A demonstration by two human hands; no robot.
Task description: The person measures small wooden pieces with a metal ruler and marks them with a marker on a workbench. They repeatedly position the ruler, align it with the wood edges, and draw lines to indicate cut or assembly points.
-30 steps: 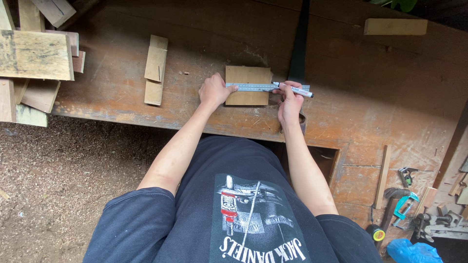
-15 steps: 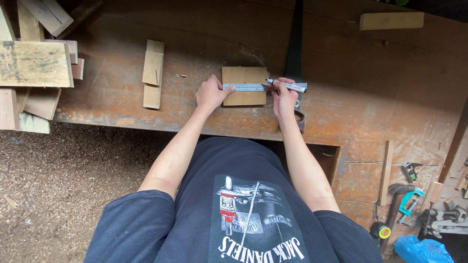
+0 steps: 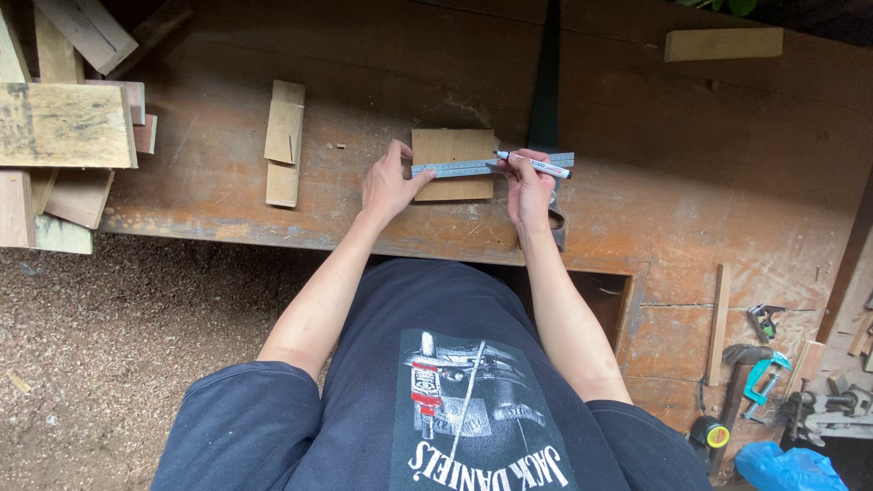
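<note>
Left hand (image 3: pixel 389 186) pressing down left end of metal ruler (image 3: pixel 473 167), laid across small square wood piece (image 3: pixel 453 164) on worn wooden workbench (image 3: pixel 691 182). Right hand (image 3: pixel 529 191) gripping white marker (image 3: pixel 535 165), tip touching ruler edge near right side of piece. Two narrow wood offcuts (image 3: pixel 284 141) stacked to left, apart from hands. Scrap board pile (image 3: pixel 64 127) at far left bench edge. Pale wood block (image 3: pixel 723 43) top right. Clamps (image 3: pixel 773 364) and blue bag (image 3: pixel 787 466) low right, sawdust floor (image 3: pixel 109 345) low left.
</note>
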